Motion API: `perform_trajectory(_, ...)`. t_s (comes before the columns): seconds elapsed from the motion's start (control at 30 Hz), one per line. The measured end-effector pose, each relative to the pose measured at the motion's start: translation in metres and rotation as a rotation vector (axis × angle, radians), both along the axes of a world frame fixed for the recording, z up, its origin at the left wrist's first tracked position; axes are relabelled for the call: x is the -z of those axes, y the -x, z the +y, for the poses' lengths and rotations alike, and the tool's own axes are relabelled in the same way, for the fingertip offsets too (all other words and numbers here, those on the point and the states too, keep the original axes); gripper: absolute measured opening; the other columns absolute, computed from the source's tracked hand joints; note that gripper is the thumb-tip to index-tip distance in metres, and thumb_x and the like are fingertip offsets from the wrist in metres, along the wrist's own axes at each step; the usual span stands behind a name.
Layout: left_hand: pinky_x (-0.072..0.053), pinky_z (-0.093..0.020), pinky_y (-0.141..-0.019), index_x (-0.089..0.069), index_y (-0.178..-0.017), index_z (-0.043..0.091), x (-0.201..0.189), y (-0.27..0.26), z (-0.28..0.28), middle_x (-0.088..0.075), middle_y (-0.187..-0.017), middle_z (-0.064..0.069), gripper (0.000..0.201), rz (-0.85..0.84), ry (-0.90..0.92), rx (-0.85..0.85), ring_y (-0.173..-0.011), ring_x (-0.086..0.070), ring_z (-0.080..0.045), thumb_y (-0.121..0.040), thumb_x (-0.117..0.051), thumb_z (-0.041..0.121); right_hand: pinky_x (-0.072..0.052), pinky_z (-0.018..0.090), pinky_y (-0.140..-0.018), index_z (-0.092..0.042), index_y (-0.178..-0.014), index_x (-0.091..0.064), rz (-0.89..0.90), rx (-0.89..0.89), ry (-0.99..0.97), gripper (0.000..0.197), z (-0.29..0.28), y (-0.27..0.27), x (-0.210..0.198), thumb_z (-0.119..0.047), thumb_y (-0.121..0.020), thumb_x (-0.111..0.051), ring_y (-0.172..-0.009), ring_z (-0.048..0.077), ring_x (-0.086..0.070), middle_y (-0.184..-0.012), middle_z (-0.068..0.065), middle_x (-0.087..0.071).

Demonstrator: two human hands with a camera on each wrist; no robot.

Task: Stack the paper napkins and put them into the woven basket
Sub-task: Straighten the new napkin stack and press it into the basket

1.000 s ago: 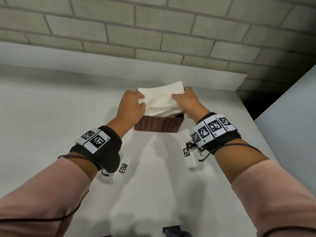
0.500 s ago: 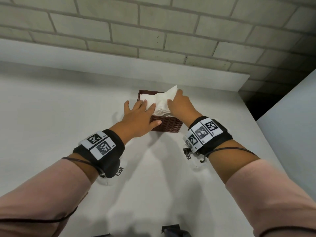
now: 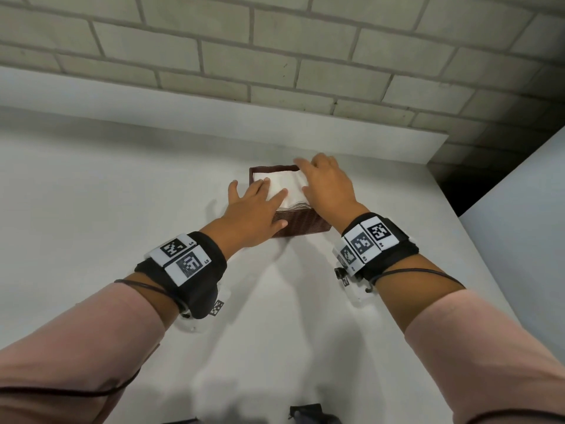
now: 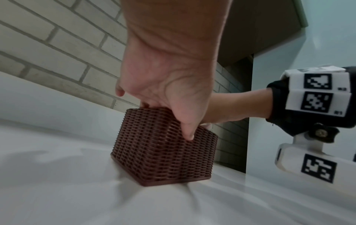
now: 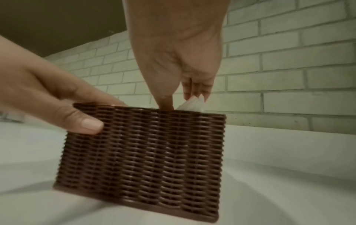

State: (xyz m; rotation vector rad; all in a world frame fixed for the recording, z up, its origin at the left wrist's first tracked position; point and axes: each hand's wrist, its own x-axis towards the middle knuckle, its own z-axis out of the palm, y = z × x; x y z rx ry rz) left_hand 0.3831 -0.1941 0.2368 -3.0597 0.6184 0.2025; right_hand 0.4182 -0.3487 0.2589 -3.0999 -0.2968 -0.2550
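Observation:
A stack of white paper napkins lies inside the brown woven basket on the white table. My left hand rests flat on the stack's left part with straight fingers, and its thumb lies against the basket's near wall. My right hand covers the stack's right side, fingers stretched toward the far rim. In the right wrist view its thumb dips behind the rim beside a raised napkin corner. The left wrist view shows the basket under my palm; the napkins are hidden there.
A brick wall with a white ledge runs behind the basket. A pale panel stands at the right, with a dark gap in the corner. A dark object sits at the table's near edge.
One second ago both hands gripped the napkin stack above the basket. The stack has gone down into the basket, and both hands have let go and flattened on top of it.

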Motion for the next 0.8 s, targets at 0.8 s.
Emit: perform_trajectory(0.8, 0.002, -0.073, -0.103, -0.022, -0.147, 0.033, -0.004, -0.016, 0.005, -0.019, -0.158, -0.009, 0.054, 0.01, -0.152, 0.042, -0.145, -0.015, -0.023, -0.096, -0.031, 0.048, -0.041, 0.028, -0.084, -0.017, -0.137, -0.049, 0.54, -0.059, 0.158, 0.042, 0.009, -0.006, -0.021, -0.024, -0.096, -0.047, -0.114, 0.028, -0.057, -0.128, 0.011, -0.059)
